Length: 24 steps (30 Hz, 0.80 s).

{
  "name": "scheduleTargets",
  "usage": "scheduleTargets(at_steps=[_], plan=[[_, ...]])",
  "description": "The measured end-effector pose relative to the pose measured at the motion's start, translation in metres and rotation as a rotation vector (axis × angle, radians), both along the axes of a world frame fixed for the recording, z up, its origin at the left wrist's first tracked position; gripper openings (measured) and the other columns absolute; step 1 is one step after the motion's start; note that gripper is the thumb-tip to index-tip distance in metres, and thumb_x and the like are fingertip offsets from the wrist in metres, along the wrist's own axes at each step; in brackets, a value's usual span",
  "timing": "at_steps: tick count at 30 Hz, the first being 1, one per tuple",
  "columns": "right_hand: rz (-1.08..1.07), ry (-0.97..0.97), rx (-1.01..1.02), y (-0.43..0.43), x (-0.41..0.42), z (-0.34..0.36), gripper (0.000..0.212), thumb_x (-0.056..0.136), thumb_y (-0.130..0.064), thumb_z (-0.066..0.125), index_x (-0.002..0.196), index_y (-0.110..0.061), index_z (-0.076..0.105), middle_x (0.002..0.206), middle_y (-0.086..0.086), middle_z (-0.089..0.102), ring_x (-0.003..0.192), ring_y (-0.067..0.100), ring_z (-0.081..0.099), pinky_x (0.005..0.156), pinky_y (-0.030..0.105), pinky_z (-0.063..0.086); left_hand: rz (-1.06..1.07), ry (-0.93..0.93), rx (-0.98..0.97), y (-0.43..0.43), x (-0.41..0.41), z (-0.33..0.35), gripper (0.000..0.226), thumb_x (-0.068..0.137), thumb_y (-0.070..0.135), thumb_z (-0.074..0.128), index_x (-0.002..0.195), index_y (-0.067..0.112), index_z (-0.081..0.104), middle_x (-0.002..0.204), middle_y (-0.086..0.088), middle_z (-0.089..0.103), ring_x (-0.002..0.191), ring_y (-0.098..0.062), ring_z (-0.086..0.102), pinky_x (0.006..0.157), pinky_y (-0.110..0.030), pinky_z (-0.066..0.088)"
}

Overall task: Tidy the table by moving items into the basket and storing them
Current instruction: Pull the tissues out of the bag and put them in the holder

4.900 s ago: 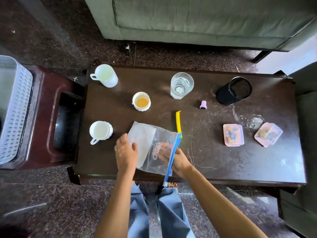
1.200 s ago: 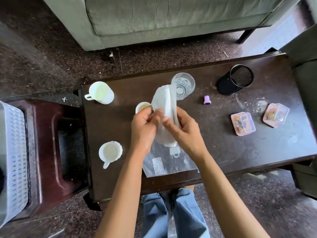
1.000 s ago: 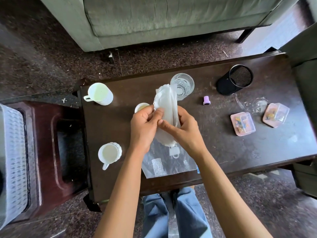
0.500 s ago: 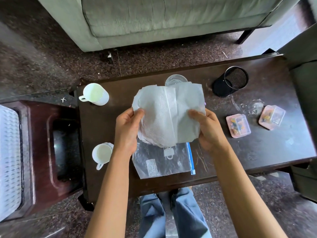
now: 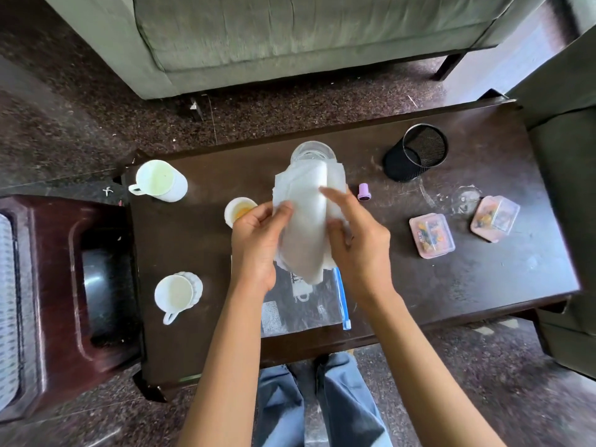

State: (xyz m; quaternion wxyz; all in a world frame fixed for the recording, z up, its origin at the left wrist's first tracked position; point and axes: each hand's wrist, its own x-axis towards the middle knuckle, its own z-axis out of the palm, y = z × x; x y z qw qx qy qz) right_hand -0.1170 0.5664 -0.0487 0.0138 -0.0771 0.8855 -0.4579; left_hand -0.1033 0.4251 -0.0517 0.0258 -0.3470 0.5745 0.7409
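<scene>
A clear zip bag (image 5: 303, 304) lies flat at the near edge of the surface (image 5: 483, 285). Above it, the left hand (image 5: 258, 243) and the right hand (image 5: 358, 243) grip a folded tissue stack (image 5: 306, 214) from 9 and 3 o'clock. The basket (image 5: 6, 304) stands far at 9 o'clock.

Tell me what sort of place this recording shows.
Most likely a home living room: a grey-green sofa faces a dark wooden coffee table holding a white cup and a drinking glass.
</scene>
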Motion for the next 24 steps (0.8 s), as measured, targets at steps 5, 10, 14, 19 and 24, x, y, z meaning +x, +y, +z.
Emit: scheduleTargets(at_steps=[5,10,14,19,24], plan=[[-0.043,0.051,0.044,-0.006,0.004,-0.002,0.035,0.083,0.014,0.055,0.104,-0.009,0.071,0.104,0.005,0.07,0.078,0.006,0.059,0.069,-0.002,0.035,-0.014,-0.023,0.065,0.015,-0.003,0.0,0.011,0.083,0.028,0.072,0.076,0.019,0.074,0.076,0.005,0.073,0.073,-0.01,0.067,0.064,-0.025,0.055],[-0.174,-0.06,-0.039,0.002,0.003,-0.007,0.04,0.081,0.01,0.054,0.108,-0.018,0.062,0.07,-0.018,0.055,0.057,0.004,0.044,0.057,0.007,0.034,0.036,-0.056,0.09,0.021,-0.003,0.0,0.019,0.087,0.026,0.068,0.07,0.021,0.073,0.076,0.003,0.072,0.078,-0.015,0.066,0.067,-0.029,0.053],[-0.33,-0.194,-0.19,0.013,-0.001,-0.009,0.041,0.079,0.007,0.057,0.099,-0.029,0.053,0.074,-0.015,0.039,0.049,0.006,0.034,0.048,0.009,0.03,0.103,-0.046,0.021,0.021,-0.003,0.0,0.027,0.09,0.024,0.064,0.064,0.02,0.068,0.075,-0.004,0.059,0.08,-0.021,0.05,0.074,-0.035,0.042],[-0.342,-0.367,-0.264,0.031,-0.007,-0.013,0.037,0.082,0.003,0.053,0.081,-0.03,0.071,0.052,-0.013,0.047,0.055,0.008,0.035,0.05,0.02,0.031,0.132,-0.079,-0.025,0.017,-0.004,-0.002,0.033,0.09,0.028,0.064,0.057,0.024,0.065,0.07,0.001,0.053,0.08,-0.018,0.045,0.075,-0.032,0.038],[-0.343,-0.542,-0.333,0.04,-0.012,-0.009,0.047,0.084,0.007,0.046,0.077,-0.028,0.077,0.083,-0.011,0.073,0.071,-0.001,0.057,0.06,0.009,0.044,0.134,-0.103,0.012,0.014,-0.003,-0.004,0.029,0.09,0.029,0.064,0.061,0.023,0.067,0.089,-0.009,0.058,0.091,-0.023,0.052,0.081,-0.039,0.043]])
